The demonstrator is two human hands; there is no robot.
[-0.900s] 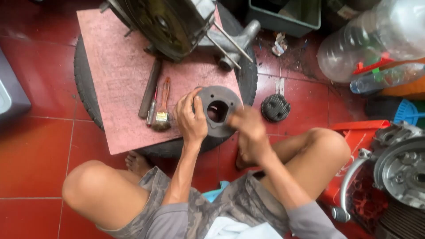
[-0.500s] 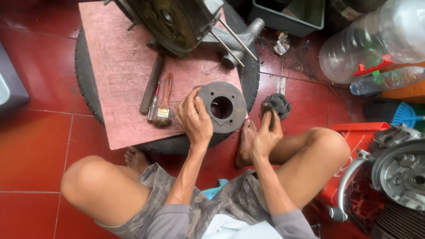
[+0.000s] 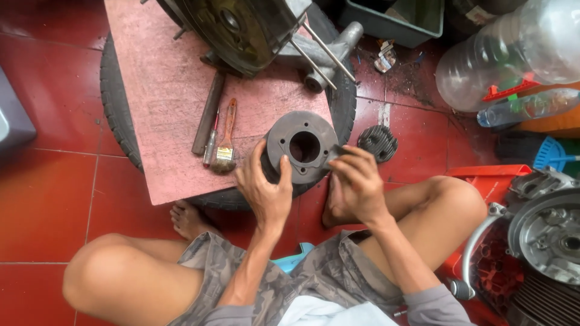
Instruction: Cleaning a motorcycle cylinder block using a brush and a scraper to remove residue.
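On the board: round grey engine cylinder (image 3: pixel 304 147), bore up.
Left hand (image 3: pixel 266 190): fingers curled, gripping its rim.
Right hand (image 3: pixel 356 181): fingertips pinched at its right edge; grip unclear.

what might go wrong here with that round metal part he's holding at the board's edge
The grey round finned metal cylinder sits at the near edge of the pink board, steadied by the left hand; it may tip onto the bare foot just below. The right hand works at its finned rim, so fingers could get nicked. The wooden-handled paintbrush nearby could be knocked off.
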